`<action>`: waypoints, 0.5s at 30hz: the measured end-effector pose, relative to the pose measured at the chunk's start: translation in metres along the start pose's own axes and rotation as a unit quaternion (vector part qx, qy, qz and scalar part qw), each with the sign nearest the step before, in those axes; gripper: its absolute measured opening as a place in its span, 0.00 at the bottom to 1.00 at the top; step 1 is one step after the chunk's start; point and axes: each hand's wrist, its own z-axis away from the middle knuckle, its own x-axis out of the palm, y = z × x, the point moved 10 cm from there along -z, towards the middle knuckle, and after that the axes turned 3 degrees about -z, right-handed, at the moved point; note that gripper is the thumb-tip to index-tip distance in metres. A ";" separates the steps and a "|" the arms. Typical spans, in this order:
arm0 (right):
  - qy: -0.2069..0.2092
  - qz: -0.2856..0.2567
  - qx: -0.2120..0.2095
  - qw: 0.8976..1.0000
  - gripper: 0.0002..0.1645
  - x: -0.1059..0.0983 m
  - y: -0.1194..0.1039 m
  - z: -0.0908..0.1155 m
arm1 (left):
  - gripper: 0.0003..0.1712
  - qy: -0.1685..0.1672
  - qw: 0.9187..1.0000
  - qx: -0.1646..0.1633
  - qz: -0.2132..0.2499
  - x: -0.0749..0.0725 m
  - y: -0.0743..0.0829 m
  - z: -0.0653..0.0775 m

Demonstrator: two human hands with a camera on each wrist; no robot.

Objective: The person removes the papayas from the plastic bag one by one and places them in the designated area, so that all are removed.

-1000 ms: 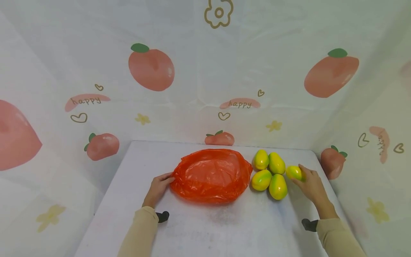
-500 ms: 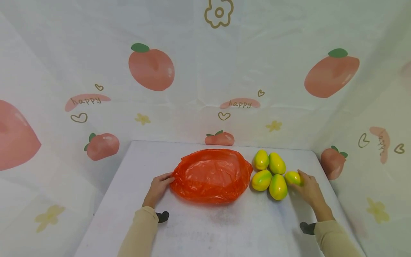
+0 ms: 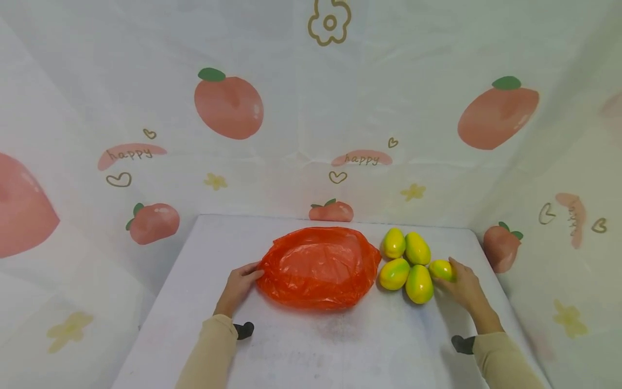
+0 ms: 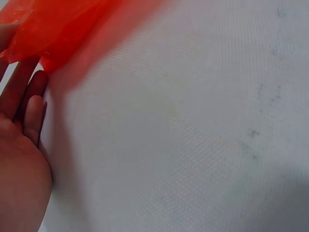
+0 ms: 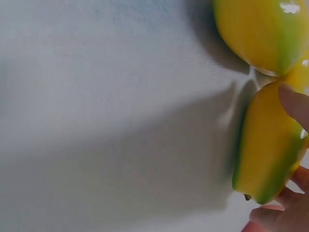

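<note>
A crumpled red plastic bag (image 3: 318, 267) lies at the table's middle. My left hand (image 3: 240, 283) pinches its left edge; in the left wrist view the bag's film (image 4: 63, 29) runs between thumb and fingers, with the other fingers loosely bent. At the right, my right hand (image 3: 464, 283) holds a glossy yellow-green papaya (image 3: 442, 270), thumb on one side and fingers on the other. Its stem end points toward the camera in the right wrist view, and its far end meets or nearly meets a neighbouring papaya (image 5: 263, 34). Several such papayas (image 3: 394, 274) sit grouped between bag and hand.
The white table (image 3: 301, 351) ends at a cloth backdrop (image 3: 272, 178) printed with peaches, which rises behind it and along both sides. Black wrist mounts (image 3: 464, 344) stick out below both hands.
My right hand has brought its papaya slightly left and down, close against the grouped ones. The left hand has kept its hold on the bag. A slight camera shift shows.
</note>
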 end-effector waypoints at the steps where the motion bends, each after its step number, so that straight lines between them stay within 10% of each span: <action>1: -0.002 -0.001 -0.001 1.000 0.54 0.000 0.000 -0.001 | 0.29 0.000 1.000 0.000 -0.003 0.000 -0.001 0.000; 8: 0.007 0.019 0.006 1.000 0.55 -0.007 -0.002 -0.003 | 0.31 -0.004 1.000 0.012 0.004 -0.006 0.002 0.000; 15: 0.102 0.035 -0.033 0.994 0.43 -0.033 -0.035 -0.002 | 0.31 0.033 0.999 0.001 -0.033 -0.024 0.023 -0.004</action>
